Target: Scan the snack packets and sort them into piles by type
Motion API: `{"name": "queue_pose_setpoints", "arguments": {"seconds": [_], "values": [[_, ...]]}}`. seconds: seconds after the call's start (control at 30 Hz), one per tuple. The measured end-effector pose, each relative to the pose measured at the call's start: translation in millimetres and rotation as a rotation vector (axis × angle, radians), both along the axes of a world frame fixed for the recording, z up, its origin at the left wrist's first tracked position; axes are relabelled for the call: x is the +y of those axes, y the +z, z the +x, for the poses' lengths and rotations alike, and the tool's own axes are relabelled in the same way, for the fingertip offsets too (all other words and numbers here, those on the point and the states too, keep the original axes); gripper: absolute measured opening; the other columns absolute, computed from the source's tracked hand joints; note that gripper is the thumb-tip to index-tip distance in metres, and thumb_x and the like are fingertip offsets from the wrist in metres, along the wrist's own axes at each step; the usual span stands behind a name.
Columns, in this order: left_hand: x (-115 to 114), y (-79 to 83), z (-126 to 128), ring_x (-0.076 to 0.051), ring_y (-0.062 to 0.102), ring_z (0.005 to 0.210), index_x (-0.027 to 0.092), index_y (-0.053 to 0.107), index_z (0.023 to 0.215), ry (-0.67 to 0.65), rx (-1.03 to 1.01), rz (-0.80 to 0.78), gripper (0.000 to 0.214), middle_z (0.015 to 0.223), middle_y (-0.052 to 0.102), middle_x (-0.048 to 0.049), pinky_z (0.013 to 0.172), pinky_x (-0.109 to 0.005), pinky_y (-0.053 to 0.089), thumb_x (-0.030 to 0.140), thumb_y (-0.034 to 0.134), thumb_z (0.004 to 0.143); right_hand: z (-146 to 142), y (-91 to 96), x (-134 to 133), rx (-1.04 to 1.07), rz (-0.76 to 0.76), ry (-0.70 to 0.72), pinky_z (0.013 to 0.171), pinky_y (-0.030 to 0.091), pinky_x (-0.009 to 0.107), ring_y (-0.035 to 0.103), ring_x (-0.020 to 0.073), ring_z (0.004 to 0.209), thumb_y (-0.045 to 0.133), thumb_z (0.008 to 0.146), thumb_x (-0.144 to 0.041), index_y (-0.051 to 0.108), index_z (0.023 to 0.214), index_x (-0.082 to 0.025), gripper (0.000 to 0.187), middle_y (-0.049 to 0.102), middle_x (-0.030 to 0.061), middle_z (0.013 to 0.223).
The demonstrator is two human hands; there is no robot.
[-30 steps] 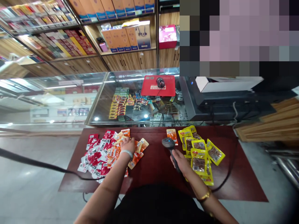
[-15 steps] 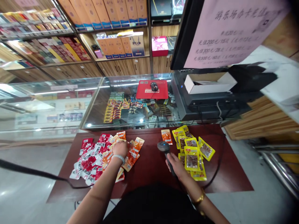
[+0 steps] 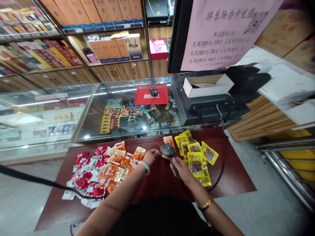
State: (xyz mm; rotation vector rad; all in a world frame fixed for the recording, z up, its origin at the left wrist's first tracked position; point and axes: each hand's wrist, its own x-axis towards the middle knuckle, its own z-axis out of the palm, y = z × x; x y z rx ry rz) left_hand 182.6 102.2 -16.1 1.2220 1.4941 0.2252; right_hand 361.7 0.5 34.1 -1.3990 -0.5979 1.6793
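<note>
My right hand [image 3: 181, 167] is wrapped round the handle of a black barcode scanner [image 3: 167, 150], its head tilted over the table. My left hand [image 3: 151, 156] is closed, its fingertips pinching the edge of an orange-and-cream snack packet [image 3: 165, 156] mostly hidden under the scanner head. Just beyond the scanner lies another orange packet [image 3: 168, 140]. Left of my left hand spreads a pile of orange packets [image 3: 118, 167], overlapping red-and-white packets [image 3: 86, 177]. Yellow snack packets [image 3: 196, 164] lie heaped to the right of my right hand.
The dark red table [image 3: 157, 185] meets a glass display counter [image 3: 86, 126]. On the counter are a red mat [image 3: 140, 95] with a mouse [image 3: 153, 91], and a monitor [image 3: 176, 39] bearing a pink notice. A black cable [image 3: 49, 182] crosses the left side.
My left hand has moved right from the orange pile to beside the scanner head, with a packet at its fingertips. My right hand still holds the scanner. The view has shifted slightly right.
</note>
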Motion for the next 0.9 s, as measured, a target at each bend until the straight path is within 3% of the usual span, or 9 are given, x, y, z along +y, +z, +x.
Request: {"name": "queue_pose_setpoints", "arguments": {"seconds": [0.1, 0.2, 0.33, 0.43, 0.53, 0.63, 0.73, 0.9], "values": [[-5.0, -3.4, 14.7, -0.017, 0.062, 0.070, 0.013, 0.066, 0.083, -0.099, 0.186, 0.057, 0.033, 0.079, 0.069, -0.0087, 0.067, -0.027, 0.044, 0.045, 0.056, 0.086, 7.3, -4.5, -0.6, -0.011, -0.036, -0.080, 0.035, 0.032, 0.018, 0.041, 0.0069, 0.038, 0.063, 0.072, -0.072, 0.050, 0.074, -0.022, 0.052, 0.051, -0.0064, 0.055], [-17.6, -2.6, 29.7, -0.024, 0.062, 0.092, 0.011, 0.063, 0.102, -0.209, 0.383, 0.217, 0.044, 0.099, 0.066, -0.0143, 0.081, -0.031, 0.045, 0.046, 0.069, 0.076, 18.7, -8.9, -5.6, -0.037, -0.068, -0.139, 0.035, 0.033, 0.019, 0.042, 0.0077, 0.038, 0.063, 0.072, -0.073, 0.050, 0.073, -0.022, 0.053, 0.052, -0.0052, 0.054], [-27.9, 3.9, 50.8, -0.027, 0.053, 0.112, 0.018, 0.053, 0.125, -0.542, 0.428, 0.478, 0.057, 0.126, 0.054, -0.0146, 0.095, -0.035, 0.041, 0.030, 0.072, 0.073, 33.9, -11.0, -19.2, -0.044, -0.080, -0.155, 0.035, 0.032, 0.019, 0.041, 0.0073, 0.038, 0.063, 0.074, -0.072, 0.050, 0.074, -0.022, 0.052, 0.052, -0.0053, 0.055], [-28.4, 6.3, 67.4, -0.030, 0.051, 0.114, 0.019, 0.054, 0.124, -0.754, 0.438, 0.480, 0.054, 0.125, 0.055, -0.0151, 0.095, -0.039, 0.042, 0.031, 0.071, 0.074, 40.1, -12.5, -31.7, -0.051, -0.104, -0.161, 0.034, 0.031, 0.019, 0.040, 0.0070, 0.037, 0.063, 0.074, -0.071, 0.048, 0.073, -0.022, 0.052, 0.051, -0.0060, 0.054], [-29.9, 2.3, 78.4, -0.031, 0.053, 0.112, 0.015, 0.055, 0.123, -0.804, 0.503, 0.409, 0.050, 0.121, 0.057, -0.0192, 0.092, -0.040, 0.044, 0.028, 0.068, 0.077, 41.1, -17.3, -42.9, -0.080, -0.110, -0.179, 0.034, 0.031, 0.019, 0.040, 0.0072, 0.037, 0.062, 0.074, -0.073, 0.047, 0.072, -0.022, 0.053, 0.050, -0.0062, 0.053], [-33.5, -10.3, 73.6, -0.029, 0.062, 0.098, 0.013, 0.063, 0.106, -0.745, 0.474, 0.298, 0.027, 0.106, 0.065, -0.0182, 0.086, -0.038, 0.046, 0.023, 0.061, 0.080, 39.9, -23.5, -50.7, -0.102, -0.127, -0.193, 0.035, 0.032, 0.020, 0.041, 0.0076, 0.038, 0.061, 0.074, -0.073, 0.048, 0.072, -0.022, 0.053, 0.052, -0.0057, 0.053], [-35.1, -29.1, 54.5, -0.025, 0.066, 0.082, 0.016, 0.068, 0.083, -0.580, 0.250, 0.158, 0.013, 0.086, 0.070, -0.0117, 0.079, -0.034, 0.047, 0.026, 0.065, 0.077, 38.8, -25.9, -54.7, -0.093, -0.139, -0.180, 0.035, 0.032, 0.019, 0.041, 0.0075, 0.038, 0.061, 0.073, -0.073, 0.047, 0.072, -0.022, 0.053, 0.052, -0.0060, 0.054], [-25.0, -52.3, 31.9, -0.019, 0.064, 0.073, 0.016, 0.068, 0.086, 0.092, -0.319, 0.032, 0.038, 0.080, 0.071, -0.0062, 0.072, -0.029, 0.049, 0.051, 0.069, 0.070, 36.4, -21.0, -54.6, -0.059, -0.137, -0.154, 0.035, 0.031, 0.019, 0.039, 0.0067, 0.037, 0.061, 0.071, -0.076, 0.043, 0.071, -0.023, 0.056, 0.049, -0.0073, 0.052]]}}
